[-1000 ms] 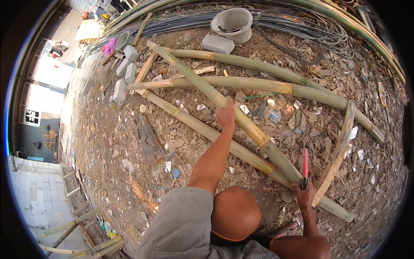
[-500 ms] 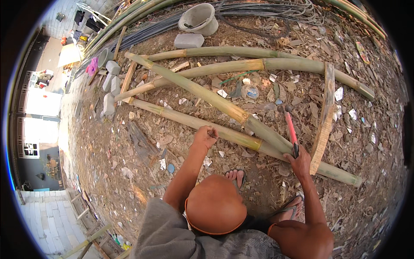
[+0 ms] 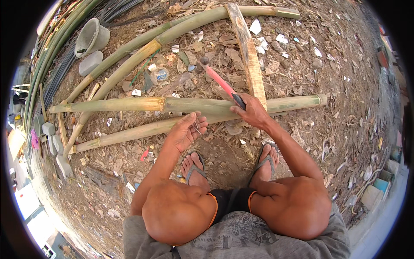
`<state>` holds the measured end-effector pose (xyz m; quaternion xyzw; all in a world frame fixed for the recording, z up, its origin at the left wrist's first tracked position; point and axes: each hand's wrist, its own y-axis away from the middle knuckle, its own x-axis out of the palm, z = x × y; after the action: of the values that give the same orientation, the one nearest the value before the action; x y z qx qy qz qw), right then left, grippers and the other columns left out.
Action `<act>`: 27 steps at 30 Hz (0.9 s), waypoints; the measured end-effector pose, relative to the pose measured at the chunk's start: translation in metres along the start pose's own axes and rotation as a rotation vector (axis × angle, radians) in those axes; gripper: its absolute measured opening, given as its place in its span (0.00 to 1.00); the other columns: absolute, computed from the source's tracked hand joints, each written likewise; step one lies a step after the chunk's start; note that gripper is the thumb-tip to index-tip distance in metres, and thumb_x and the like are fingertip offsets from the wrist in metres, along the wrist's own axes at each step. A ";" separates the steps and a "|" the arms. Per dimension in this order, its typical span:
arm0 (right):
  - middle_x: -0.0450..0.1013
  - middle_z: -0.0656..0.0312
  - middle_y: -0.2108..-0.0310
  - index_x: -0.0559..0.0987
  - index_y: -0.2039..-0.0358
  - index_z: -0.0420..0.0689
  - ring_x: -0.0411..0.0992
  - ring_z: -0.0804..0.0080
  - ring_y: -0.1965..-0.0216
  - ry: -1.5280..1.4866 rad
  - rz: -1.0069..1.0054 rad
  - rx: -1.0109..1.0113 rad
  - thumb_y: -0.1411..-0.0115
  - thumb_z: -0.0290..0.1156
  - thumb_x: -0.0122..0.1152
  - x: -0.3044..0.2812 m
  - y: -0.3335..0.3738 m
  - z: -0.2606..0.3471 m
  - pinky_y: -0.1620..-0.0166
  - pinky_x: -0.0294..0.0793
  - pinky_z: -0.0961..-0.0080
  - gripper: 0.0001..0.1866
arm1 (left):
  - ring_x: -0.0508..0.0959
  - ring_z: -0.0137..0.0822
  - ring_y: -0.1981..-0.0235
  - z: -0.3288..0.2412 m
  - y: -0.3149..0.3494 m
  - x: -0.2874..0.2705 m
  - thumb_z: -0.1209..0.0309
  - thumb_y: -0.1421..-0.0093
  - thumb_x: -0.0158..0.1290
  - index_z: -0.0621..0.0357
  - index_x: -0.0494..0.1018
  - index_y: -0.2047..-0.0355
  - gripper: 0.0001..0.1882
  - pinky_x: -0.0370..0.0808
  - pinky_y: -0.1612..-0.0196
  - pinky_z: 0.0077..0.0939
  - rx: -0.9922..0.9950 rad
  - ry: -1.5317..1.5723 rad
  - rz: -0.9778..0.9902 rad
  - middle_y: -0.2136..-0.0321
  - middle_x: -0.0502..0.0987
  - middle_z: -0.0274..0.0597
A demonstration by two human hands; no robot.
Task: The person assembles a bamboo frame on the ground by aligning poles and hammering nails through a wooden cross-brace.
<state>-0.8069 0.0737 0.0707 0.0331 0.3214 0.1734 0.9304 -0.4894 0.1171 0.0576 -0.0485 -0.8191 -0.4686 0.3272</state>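
Note:
My right hand (image 3: 255, 113) is closed around the black grip of a hammer (image 3: 221, 83) with a pinkish-red shaft, its head pointing away over the leaves. That hand lies against the bamboo pole (image 3: 129, 104) that crosses the frame at a slant over the near bamboo pole (image 3: 129, 133). My left hand (image 3: 183, 133), palm turned up, pinches thin metal nails (image 3: 197, 127) just in front of the crossing poles. A rough wooden board (image 3: 246, 47) joins the near pole to two far bamboo poles (image 3: 189, 25) on the right.
A grey bucket (image 3: 98, 38) and a concrete block (image 3: 91, 63) stand at the far left beside long green bamboo (image 3: 54, 52) and dark rods. More blocks (image 3: 56, 144) sit by the frame's left end. Dry leaves and white shards litter the ground around my sandalled feet (image 3: 195, 169).
My view has swung to the right, so the frame appears turned. My left hand has turned palm up, showing the nails; my right hand still grips the hammer at the crossing pole.

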 end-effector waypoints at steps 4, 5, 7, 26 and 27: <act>0.73 0.47 0.68 0.79 0.56 0.35 0.72 0.48 0.66 -0.015 -0.017 0.052 0.35 0.37 0.70 -0.029 0.019 0.015 0.59 0.71 0.55 0.17 | 0.86 0.39 0.53 -0.013 -0.027 0.017 0.61 0.27 0.60 0.64 0.72 0.40 0.23 0.87 0.47 0.34 0.085 -0.079 0.023 0.57 0.82 0.42; 0.73 0.47 0.68 0.79 0.57 0.35 0.72 0.50 0.67 0.008 -0.028 0.068 0.35 0.38 0.69 -0.039 0.025 0.016 0.60 0.71 0.55 0.18 | 0.86 0.38 0.56 -0.018 -0.033 0.023 0.61 0.28 0.60 0.63 0.73 0.40 0.23 0.87 0.47 0.34 0.118 -0.110 0.037 0.58 0.82 0.41; 0.74 0.49 0.69 0.79 0.57 0.35 0.72 0.54 0.68 0.039 -0.029 0.154 0.34 0.40 0.69 -0.061 0.042 0.020 0.59 0.72 0.57 0.18 | 0.86 0.38 0.56 -0.020 -0.044 0.041 0.61 0.28 0.61 0.64 0.73 0.41 0.23 0.87 0.47 0.34 0.117 -0.150 0.053 0.59 0.82 0.40; 0.76 0.50 0.66 0.80 0.52 0.37 0.75 0.52 0.66 -0.078 -0.104 0.437 0.32 0.43 0.67 -0.062 0.156 -0.015 0.57 0.75 0.59 0.20 | 0.74 0.35 0.64 0.008 -0.081 0.118 0.58 0.38 0.69 0.56 0.89 0.58 0.16 0.72 0.58 0.31 0.889 -1.374 -0.002 0.69 0.82 0.37; 0.76 0.50 0.66 0.80 0.52 0.37 0.75 0.52 0.66 -0.083 -0.108 0.431 0.32 0.43 0.67 -0.062 0.155 -0.014 0.57 0.75 0.59 0.20 | 0.74 0.35 0.64 0.006 -0.085 0.117 0.58 0.38 0.69 0.56 0.89 0.58 0.16 0.72 0.58 0.31 0.893 -1.380 -0.004 0.69 0.82 0.37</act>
<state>-0.9080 0.1964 0.1226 0.2212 0.3140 0.0490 0.9220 -0.6166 0.0476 0.0612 -0.1895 -0.9455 0.0362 -0.2624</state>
